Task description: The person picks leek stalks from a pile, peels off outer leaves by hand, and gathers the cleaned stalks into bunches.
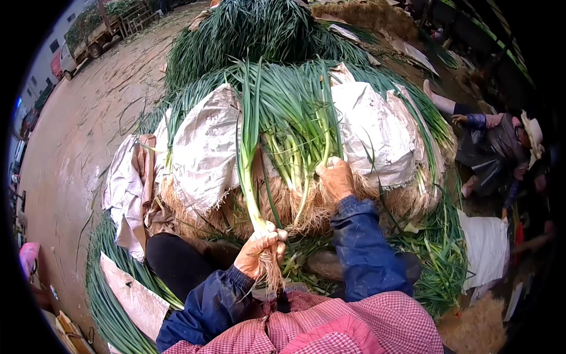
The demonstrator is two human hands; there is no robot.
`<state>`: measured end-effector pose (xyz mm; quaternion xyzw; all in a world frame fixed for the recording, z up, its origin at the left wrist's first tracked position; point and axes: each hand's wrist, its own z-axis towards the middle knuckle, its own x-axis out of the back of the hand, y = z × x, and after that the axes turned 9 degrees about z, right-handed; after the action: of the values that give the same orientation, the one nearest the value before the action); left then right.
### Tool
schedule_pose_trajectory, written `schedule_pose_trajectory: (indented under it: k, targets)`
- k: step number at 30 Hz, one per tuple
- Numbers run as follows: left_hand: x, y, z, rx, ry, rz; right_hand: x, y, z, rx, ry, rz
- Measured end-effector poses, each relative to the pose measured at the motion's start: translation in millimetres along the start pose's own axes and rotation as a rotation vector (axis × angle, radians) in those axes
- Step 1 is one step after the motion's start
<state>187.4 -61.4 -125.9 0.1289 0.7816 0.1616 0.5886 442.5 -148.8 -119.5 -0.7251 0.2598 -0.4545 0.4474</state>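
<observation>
Held stalk [250, 192]: between six and seven o'clock at its base, leaves pointing to twelve.
Handling (judged): light; shank firm, leaves limp and easily creased, perhaps slick if damp.
Best hold (judged): the pale shank just above the roots; leaf tips would likely tear.
Appearance: whitish base, light-green shank, long dark-green blades; straw-coloured roots [272, 272] dangle below the fist.
Left hand [258, 255]: curled around the stalk's root end.
Right hand [335, 178]: at three o'clock, fingers together, apparently pinching a second stalk [326, 133] low down; exact contact hidden.
Leafy heap [289, 97]: twelve o'clock, between white cloths [206, 147] at ten and two.
</observation>
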Motion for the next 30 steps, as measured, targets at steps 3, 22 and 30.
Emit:
schedule_pose_trajectory:
  k: [3, 22, 30]
  targets:
    - [-12, -3, 2, 0.052, 0.232, 0.150, -22, 36, -83, 0.142, -0.272, 0.296]
    - [-6, -47, 5, -0.144, 0.521, 0.425, -17, 52, -189, 0.429, -0.370, -0.725]
    - [-12, -54, 1, -0.141, 0.541, 0.584, -22, 14, -114, 0.487, -0.068, -0.619]
